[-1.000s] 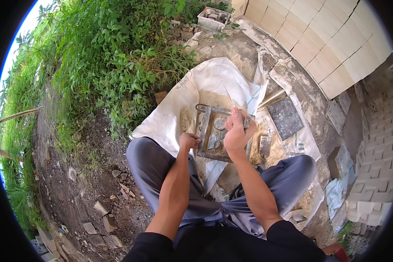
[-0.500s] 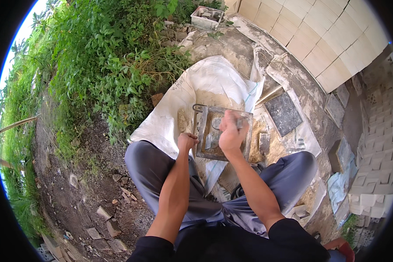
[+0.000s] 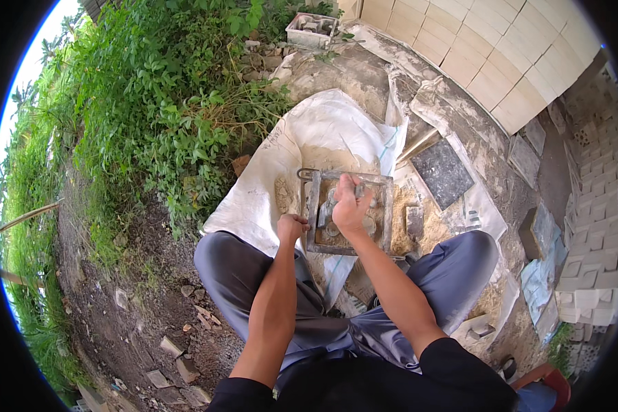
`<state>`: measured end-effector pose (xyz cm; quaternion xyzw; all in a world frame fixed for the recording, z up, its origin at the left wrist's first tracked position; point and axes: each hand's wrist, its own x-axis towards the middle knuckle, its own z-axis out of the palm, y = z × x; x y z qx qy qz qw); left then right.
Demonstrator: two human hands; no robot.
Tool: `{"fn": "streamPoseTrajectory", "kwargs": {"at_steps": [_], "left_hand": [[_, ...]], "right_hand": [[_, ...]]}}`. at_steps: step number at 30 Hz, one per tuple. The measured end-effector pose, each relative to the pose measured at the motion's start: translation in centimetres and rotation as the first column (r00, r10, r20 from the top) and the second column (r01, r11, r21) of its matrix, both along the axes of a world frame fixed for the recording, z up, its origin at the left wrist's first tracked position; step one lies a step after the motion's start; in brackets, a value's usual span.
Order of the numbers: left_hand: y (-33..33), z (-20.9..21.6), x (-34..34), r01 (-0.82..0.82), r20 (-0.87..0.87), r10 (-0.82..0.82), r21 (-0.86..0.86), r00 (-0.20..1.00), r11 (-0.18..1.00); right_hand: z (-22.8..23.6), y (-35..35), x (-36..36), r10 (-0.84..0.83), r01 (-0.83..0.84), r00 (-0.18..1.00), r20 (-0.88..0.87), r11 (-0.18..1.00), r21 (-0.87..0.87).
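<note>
A square mould-like frame with dirty, worn bars [image 3: 387, 220] sits between my knees, over a white sack. My left hand [image 3: 293, 227] is closed at its left bar, beside a thin metal rod with a looped end [image 3: 305, 174]; which of the two the fingers grip is hard to tell. Over the inside of the frame, my right hand [image 3: 350, 209] is closed in a fist. A small greyish piece shows at its fingers, too unclear to name. Grey rounded lumps [image 3: 328, 209] lie inside the frame, partly hidden by this hand.
Under the frame spreads a white woven sack [image 3: 247, 199] with sandy powder. To the right lie a dark square slab [image 3: 443, 174] and a small grey block [image 3: 414, 223]. Stacked pale blocks [image 3: 487, 55] stand at the far right, green plants [image 3: 165, 110] at left. A white crate [image 3: 312, 31] sits far off.
My right hand, blurred before, is now sharper and a little lower inside the frame. Grey rounded lumps now show within the frame. My left hand stays at the left bar.
</note>
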<state>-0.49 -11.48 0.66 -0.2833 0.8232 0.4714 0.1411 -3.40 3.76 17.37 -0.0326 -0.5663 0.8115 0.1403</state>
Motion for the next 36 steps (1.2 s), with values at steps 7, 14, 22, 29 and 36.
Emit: {"fn": "streamPoseTrajectory", "kwargs": {"at_steps": [7, 14, 22, 29, 36], "left_hand": [[0.2, 0.5, 0.3, 0.023, -0.044, -0.026, -0.062, 0.999, 0.998], [-0.1, -0.3, 0.0, 0.064, -0.072, -0.070, -0.081, 0.995, 0.995], [1.0, 0.5, 0.1, -0.020, -0.040, 0.017, -0.067, 0.999, 0.998], [-0.2, -0.9, 0.3, 0.008, -0.045, -0.010, -0.048, 0.999, 0.999], [0.8, 0.2, 0.4, -0.043, -0.070, 0.041, -0.027, 0.997, 0.999]], "right_hand": [[3.6, 2.3, -1.2, 0.022, -0.028, 0.998, -0.051, 0.991, -0.127], [-2.0, -0.2, -1.0, 0.061, -0.045, 0.989, -0.137, 0.992, 0.119], [5.1, 0.4, 0.8, 0.061, -0.058, 0.998, -0.029, 0.995, 0.077], [-0.3, -0.9, 1.7, 0.113, -0.113, 0.992, 0.052, 0.994, -0.002], [4.8, 0.7, 1.6, 0.058, -0.060, 0.998, -0.026, 0.995, -0.081]]}}
